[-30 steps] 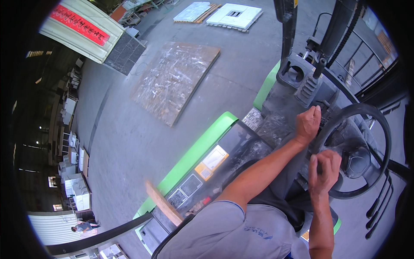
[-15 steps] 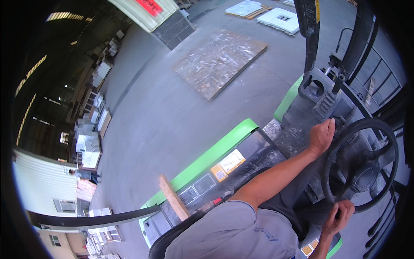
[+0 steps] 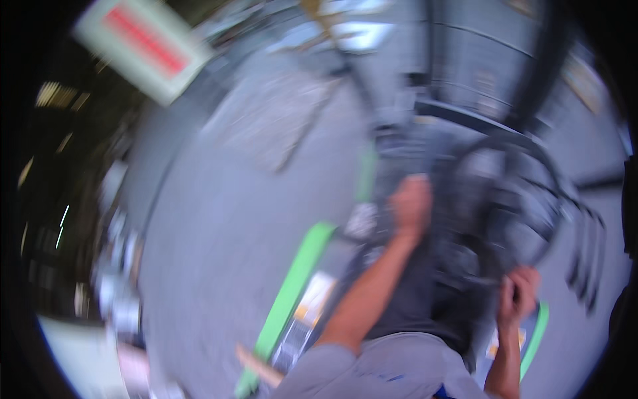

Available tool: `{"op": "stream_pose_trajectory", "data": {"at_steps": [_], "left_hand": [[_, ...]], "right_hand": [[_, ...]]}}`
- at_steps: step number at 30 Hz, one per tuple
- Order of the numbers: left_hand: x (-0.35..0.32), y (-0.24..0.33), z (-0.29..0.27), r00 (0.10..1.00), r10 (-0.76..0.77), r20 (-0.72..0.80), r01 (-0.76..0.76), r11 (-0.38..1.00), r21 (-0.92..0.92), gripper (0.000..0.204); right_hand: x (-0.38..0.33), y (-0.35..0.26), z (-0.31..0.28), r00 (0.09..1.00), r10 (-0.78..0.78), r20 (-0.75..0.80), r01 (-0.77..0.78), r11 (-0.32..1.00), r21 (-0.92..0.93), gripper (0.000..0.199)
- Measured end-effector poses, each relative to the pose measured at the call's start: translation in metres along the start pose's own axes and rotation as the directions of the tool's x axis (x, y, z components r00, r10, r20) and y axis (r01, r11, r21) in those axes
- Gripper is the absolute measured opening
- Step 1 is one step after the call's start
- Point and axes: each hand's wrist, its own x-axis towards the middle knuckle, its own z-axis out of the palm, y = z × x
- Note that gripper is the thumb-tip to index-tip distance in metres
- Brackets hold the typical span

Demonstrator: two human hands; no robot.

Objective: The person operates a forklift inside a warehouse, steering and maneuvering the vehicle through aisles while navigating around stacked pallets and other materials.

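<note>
The person is sitting in a grey shirt and dark trousers, with both forearms reaching forward, and the whole view is appearing strongly blurred. The two hands are working well apart from each other. The left hand is making a rounded, fist-like shape in front of the left knee, to the left of the steering wheel; whether its fingers are closing on something, I cannot tell. The right hand is bending its fingers just beside the lower part of the wheel's rim; whether it is gripping the rim or only touching it, I cannot tell. The black wheel is standing in front of the person, right of the middle, and it is leaning. Several thin dark levers are rising farther to the right. On the left side, a bright green panel is running slantwise, with a white and yellow label beside it and a piece of wood lying across its near end. Beyond, a large flat board is lying on the grey floor, and a red banner is showing on a pale wall.
</note>
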Motion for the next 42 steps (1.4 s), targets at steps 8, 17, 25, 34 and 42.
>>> {"op": "stream_pose_trajectory", "data": {"at_steps": [8,17,25,34,42], "left_hand": [[-0.147,0.063,-0.274,0.955,-0.293,0.034,0.288,0.903,-0.317,0.038],[-0.190,0.148,-0.333,0.968,-0.212,0.135,0.239,0.943,-0.231,0.039],[-0.177,0.244,-0.337,0.932,-0.347,0.102,0.361,0.914,-0.185,0.040],[-0.186,0.302,-0.298,0.865,-0.470,0.176,0.496,0.854,-0.156,0.024],[-0.183,0.395,-0.209,0.811,-0.584,0.035,0.580,0.797,-0.169,0.037]], "right_hand": [[-0.124,-0.182,-0.126,0.963,-0.031,-0.268,-0.008,0.990,-0.144,0.014],[-0.052,-0.173,-0.154,0.928,0.075,-0.365,-0.106,0.992,-0.066,0.010],[0.011,-0.224,-0.134,0.952,0.022,-0.304,0.010,0.995,0.103,0.014],[-0.048,-0.243,-0.175,0.995,-0.082,-0.056,0.098,0.913,0.396,0.015],[-0.130,-0.134,-0.313,0.928,-0.260,0.268,0.127,0.895,0.429,0.015]]}}
